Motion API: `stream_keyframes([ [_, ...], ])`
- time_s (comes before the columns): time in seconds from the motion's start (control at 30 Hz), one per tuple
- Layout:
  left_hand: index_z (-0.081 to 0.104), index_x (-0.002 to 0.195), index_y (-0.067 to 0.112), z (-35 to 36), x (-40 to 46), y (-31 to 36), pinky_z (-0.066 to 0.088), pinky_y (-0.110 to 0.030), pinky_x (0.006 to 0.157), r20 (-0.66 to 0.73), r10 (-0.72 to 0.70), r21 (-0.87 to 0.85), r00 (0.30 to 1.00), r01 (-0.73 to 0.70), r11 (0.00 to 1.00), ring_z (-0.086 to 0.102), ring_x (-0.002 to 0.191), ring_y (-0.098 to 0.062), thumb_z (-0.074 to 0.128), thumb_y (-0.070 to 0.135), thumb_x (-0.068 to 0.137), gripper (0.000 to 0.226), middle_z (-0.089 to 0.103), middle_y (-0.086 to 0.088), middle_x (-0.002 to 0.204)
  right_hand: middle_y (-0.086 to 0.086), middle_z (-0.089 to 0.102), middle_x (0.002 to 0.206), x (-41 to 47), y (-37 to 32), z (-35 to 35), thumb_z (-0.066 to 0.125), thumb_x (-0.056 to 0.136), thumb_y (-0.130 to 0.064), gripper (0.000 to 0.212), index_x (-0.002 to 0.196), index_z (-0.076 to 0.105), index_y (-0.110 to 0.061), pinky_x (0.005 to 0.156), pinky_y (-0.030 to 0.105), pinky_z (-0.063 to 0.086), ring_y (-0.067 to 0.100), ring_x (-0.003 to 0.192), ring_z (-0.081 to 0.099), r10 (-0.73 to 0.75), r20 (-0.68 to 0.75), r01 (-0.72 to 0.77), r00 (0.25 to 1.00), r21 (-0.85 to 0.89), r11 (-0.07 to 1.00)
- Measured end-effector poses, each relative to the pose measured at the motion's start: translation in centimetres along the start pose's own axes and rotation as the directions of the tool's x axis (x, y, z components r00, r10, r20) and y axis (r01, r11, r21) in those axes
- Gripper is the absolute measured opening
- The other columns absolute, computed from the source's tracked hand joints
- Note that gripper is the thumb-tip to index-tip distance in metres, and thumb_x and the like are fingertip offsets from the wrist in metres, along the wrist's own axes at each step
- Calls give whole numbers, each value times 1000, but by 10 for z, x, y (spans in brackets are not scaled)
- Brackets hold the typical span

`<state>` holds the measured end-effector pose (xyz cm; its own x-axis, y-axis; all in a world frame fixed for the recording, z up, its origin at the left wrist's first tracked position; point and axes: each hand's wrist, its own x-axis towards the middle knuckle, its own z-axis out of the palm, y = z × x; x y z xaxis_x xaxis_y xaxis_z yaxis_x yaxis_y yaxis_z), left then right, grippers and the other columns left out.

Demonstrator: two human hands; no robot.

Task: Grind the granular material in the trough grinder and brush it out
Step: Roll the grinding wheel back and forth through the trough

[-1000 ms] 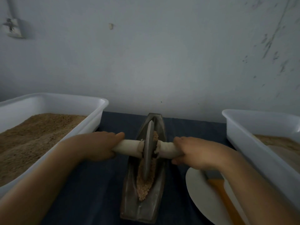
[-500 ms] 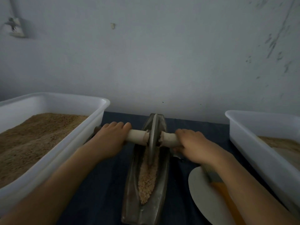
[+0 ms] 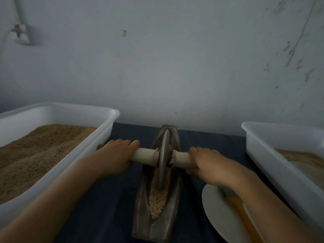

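Observation:
A dark metal boat-shaped trough grinder (image 3: 140,199) lies lengthwise on the dark blue table top. Tan granular material (image 3: 157,199) fills its groove, mostly in the near half. A metal grinding wheel (image 3: 164,155) stands upright in the groove toward the far end, on a pale wooden axle (image 3: 145,156). My left hand (image 3: 115,155) grips the axle's left end and my right hand (image 3: 205,162) grips its right end. A brush with an orange handle (image 3: 240,213) lies on a white plate at the lower right, partly hidden by my right forearm.
A white tub (image 3: 98,142) of brown granular material stands at the left, close to my left hand. Another white tub (image 3: 259,155) with tan material stands at the right. A white plate (image 3: 212,207) lies between the grinder and the right tub. A grey wall rises behind.
Both hands pushed the wheel away from me along the trough, from its middle to the far end, uncovering the grains in the near half. Over the last half second it barely moved.

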<state>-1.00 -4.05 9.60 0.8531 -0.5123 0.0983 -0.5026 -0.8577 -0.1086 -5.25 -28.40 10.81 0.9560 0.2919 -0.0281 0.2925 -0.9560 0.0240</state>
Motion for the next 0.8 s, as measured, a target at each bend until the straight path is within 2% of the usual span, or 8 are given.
stream_keyframes([
  [0.1, 31, 109, 32, -20, -14, 3, 39, -24, 89, 252, 36, -72, 967, -19, 997, 50, 100, -8, 52, 30, 93, 27, 51, 5, 117, -6, 44, 93, -15, -6, -16, 53, 93, -38, 27, 107, 41, -18, 55, 19, 27, 9, 80, 44, -51, 177, 37, 983, 80, 996],
  [0.17, 31, 109, 31, -30, -22, 4, 40, -23, 88, 374, 56, -109, 926, -16, 994, 51, 98, -9, 52, 29, 93, 26, 52, 4, 114, -11, 37, 82, -23, -8, -21, 53, 93, -39, 25, 96, 34, -22, 54, 17, 28, 2, 68, 37, -81, 224, 62, 971, 89, 994],
  [0.27, 33, 111, 29, -34, -22, 4, 41, -25, 89, 397, 58, -126, 916, -8, 992, 52, 98, -10, 51, 27, 94, 25, 51, 4, 109, -10, 37, 80, -22, -8, -22, 53, 93, -39, 29, 80, 30, -26, 54, 16, 27, 2, 68, 36, -75, 232, 57, 970, 83, 995],
  [0.37, 31, 109, 29, -24, -12, 4, 41, -25, 89, 314, 49, -128, 948, -9, 992, 49, 97, -10, 51, 26, 95, 25, 48, 5, 107, -2, 46, 97, -11, -5, -15, 53, 93, -37, 22, 94, 38, -22, 58, 22, 30, 13, 86, 47, -48, 156, 39, 987, 62, 997],
  [0.47, 35, 116, 25, -9, 2, 0, 40, -28, 94, 152, 11, -78, 988, 1, 997, 49, 105, -12, 51, 28, 94, 26, 50, 3, 117, 5, 52, 115, 4, 2, -3, 52, 93, -36, 31, 112, 44, -13, 73, 29, 30, 22, 103, 51, -2, 25, 1, 1000, 9, 1000],
  [0.57, 37, 120, 23, 8, 16, -5, 39, -31, 97, -45, -14, -6, 999, 14, 1000, 48, 109, -14, 50, 31, 94, 30, 50, 2, 121, 5, 53, 113, 16, 11, 8, 53, 92, -31, 27, 111, 45, -14, 73, 31, 28, 23, 100, 50, 10, -105, -10, 994, 7, 1000],
  [0.67, 37, 122, 22, 23, 26, -5, 37, -29, 96, -202, -54, 39, 978, 63, 997, 46, 110, -16, 51, 31, 93, 33, 47, 2, 122, 4, 52, 110, 28, 18, 19, 52, 91, -25, 22, 108, 46, -14, 71, 31, 27, 22, 97, 48, 5, -239, -20, 971, -60, 998],
  [0.8, 40, 120, 23, 29, 29, 0, 34, -27, 92, -329, -76, 20, 941, 88, 996, 45, 106, -15, 52, 27, 92, 30, 47, 2, 118, 3, 52, 109, 36, 20, 28, 51, 90, -23, 22, 110, 46, -15, 69, 31, 20, 22, 99, 47, -2, -379, -52, 925, -131, 990],
])
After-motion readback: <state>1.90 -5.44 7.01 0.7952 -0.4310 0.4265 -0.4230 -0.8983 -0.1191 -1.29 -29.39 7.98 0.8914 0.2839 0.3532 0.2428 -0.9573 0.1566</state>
